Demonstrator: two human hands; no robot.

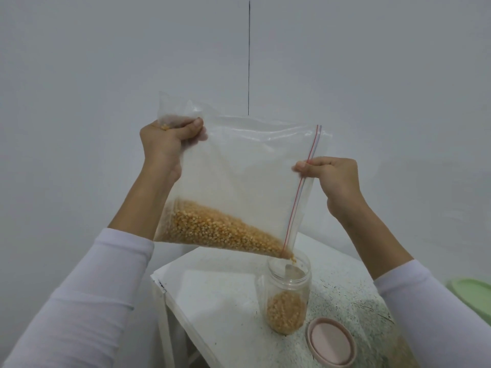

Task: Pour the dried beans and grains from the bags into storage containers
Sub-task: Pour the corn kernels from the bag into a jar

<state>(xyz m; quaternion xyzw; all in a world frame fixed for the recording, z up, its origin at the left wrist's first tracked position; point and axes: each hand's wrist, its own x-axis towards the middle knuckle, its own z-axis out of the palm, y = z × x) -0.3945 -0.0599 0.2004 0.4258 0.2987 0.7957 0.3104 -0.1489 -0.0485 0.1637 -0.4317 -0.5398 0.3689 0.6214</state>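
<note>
Head view: I am gripping a bunched far corner of the clear zip bag (239, 166) with my left hand (170, 139), fingers curled tight around the plastic. My right hand (332, 176) is pinching the red zip strip at the bag's right edge. Yellow corn kernels (212, 229) are sliding toward the low corner, spilling into the clear jar (288, 296) standing on the white surface (218, 301). A pink lid (330, 341) is lying just beside the jar.

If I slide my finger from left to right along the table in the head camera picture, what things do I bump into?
Jar of yellow kernels → pink lid → green lid, cut off at the picture's right edge.
</note>
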